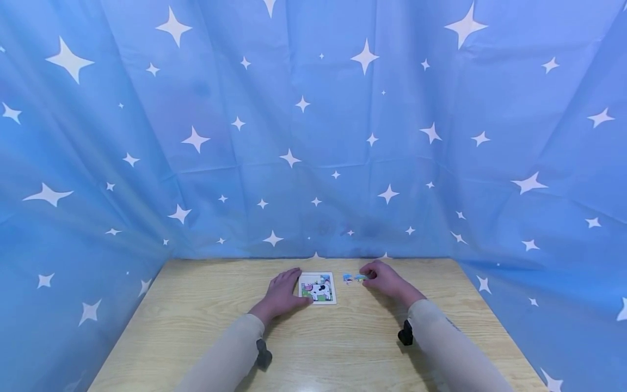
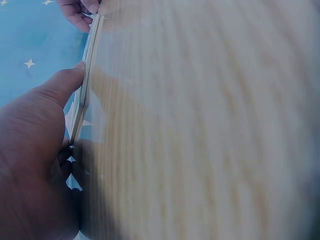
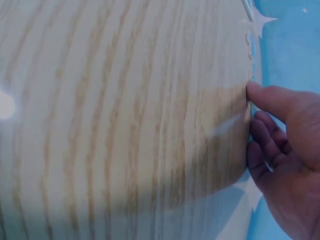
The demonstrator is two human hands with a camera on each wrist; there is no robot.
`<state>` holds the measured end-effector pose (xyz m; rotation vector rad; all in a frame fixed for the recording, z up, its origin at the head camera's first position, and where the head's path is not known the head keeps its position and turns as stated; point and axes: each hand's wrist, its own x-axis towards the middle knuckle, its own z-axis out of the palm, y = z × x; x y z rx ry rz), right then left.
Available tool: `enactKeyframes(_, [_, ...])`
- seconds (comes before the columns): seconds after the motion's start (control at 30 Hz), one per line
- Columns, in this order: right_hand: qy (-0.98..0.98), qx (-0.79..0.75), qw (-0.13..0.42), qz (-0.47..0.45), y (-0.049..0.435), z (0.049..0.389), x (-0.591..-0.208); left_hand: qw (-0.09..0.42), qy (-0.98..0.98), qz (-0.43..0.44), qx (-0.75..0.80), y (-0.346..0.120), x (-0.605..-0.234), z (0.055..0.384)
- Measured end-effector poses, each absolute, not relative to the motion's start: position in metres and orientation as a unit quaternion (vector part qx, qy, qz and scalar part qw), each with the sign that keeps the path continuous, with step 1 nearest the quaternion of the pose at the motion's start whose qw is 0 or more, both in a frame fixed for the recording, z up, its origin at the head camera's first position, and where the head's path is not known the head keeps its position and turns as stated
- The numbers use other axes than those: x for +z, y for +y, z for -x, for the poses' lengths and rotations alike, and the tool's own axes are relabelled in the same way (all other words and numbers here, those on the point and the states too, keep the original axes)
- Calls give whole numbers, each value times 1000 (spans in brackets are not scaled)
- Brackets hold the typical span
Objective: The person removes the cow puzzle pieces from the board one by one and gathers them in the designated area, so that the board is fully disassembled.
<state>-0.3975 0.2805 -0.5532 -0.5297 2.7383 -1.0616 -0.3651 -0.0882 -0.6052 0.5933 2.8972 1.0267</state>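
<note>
Head view: on a pale wood-grain desk (image 1: 206, 321), the left hand (image 1: 281, 294) grips a square, white-framed cow puzzle board (image 1: 311, 279) between thumb and fingers. Just right lie two small, multicoloured jigsaw pieces (image 1: 347, 278); the right hand (image 1: 388, 281) is nearer, its fingers around the rightmost.

Left wrist view: thumb against the board's near edge.

Right wrist view: fingers curled; pinching, I cannot tell.

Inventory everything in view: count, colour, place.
Curtain: sheet count unclear, blue with white stars, behind and both sides of the table
Table: 1, light wood, under the hands
Puzzle: 1, white border, multicoloured cow picture, on the table between the hands
Loose pieces: at least 2, multicoloured, right of the puzzle
Wrist cameras: 2, black, one per cuff
Sleeves: 2, beige, one per arm
Left hand: 1, bare, holding the puzzle's left side
Right hand: 1, bare, at the rightmost piece
</note>
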Motion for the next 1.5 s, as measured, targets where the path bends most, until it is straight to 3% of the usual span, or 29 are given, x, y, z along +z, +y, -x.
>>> enactKeyframes(0.3, [917, -350, 86, 173, 281, 401, -554, 1, 923, -190, 336, -89, -611, 368])
enactKeyframes(0.7, [912, -345, 37, 221, 249, 391, -543, 0, 924, -189, 334, -88, -613, 370])
enactKeyframes(1.03, [903, -317, 49, 286, 212, 388, -540, -4, 927, -188, 326, -86, -602, 361])
enactKeyframes(1.5, [908, -277, 65, 307, 185, 390, -543, -10, 925, -198, 324, -87, -597, 357])
